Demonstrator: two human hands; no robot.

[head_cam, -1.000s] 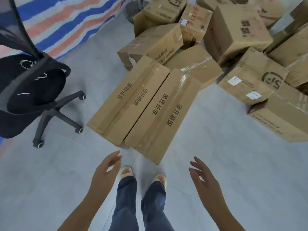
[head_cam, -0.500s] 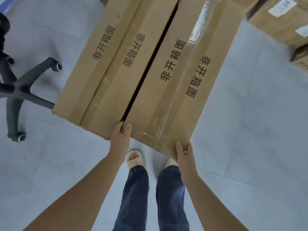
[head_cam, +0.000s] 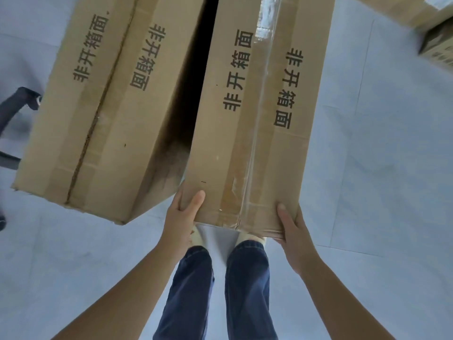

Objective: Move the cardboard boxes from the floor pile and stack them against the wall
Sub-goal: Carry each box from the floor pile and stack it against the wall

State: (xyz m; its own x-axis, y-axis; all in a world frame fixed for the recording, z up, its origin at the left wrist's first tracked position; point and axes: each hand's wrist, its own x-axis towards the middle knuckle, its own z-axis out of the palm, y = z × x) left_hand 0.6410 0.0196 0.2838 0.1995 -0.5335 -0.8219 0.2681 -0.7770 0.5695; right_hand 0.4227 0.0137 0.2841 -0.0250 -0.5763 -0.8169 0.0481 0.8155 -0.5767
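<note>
Two long cardboard boxes with black printed characters lie side by side in front of my feet. The right long box, sealed with clear tape, has its near end raised off the floor. My left hand grips its near left corner, thumb on top. My right hand grips its near right corner from the side and below. The left long box rests on the floor, apart from the lifted one by a dark gap.
The black base of an office chair sticks in at the left edge. More cardboard boxes sit at the top right corner. Grey tiled floor spreads to the right and around my legs.
One second ago both hands were open above the floor; they reached the right long box, closed on its near corners, and have tilted its near end up, widening the gap to the left box.
</note>
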